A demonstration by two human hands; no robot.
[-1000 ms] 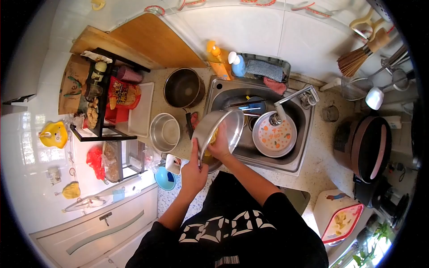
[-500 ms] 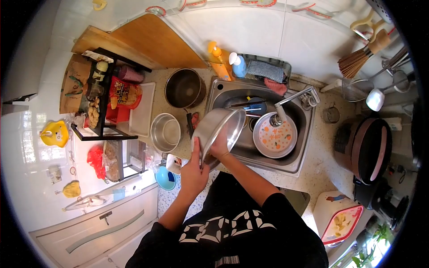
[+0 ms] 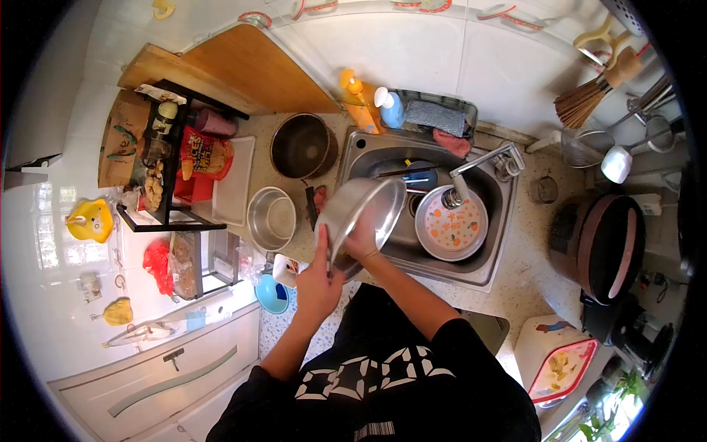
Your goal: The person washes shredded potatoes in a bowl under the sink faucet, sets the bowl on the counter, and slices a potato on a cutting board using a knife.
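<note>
A large stainless steel basin (image 3: 335, 210) is tilted on its side in front of my body, its mouth turned toward the sink. My left hand (image 3: 319, 283) grips its near rim, thumb on one side and fingers along the outer wall. My right hand (image 3: 359, 239) reaches into the mouth, its fingers stretched along the inner wall; the fingertips are hard to make out. Beside the basin, a metal pan with an orange-patterned plate (image 3: 451, 227) sits in the sink under the faucet (image 3: 460, 193).
The steel sink (image 3: 495, 250) also holds chopsticks and a blue item. To the left are a dark pot (image 3: 303, 146), a small steel pot (image 3: 272, 219) and a knife (image 3: 311, 206). Soap bottles (image 3: 392, 108) line the back. A rice cooker (image 3: 600, 247) stands at right.
My right hand has shifted slightly inside the basin. The basin and my left hand stay nearly in place; the view has moved a little.
</note>
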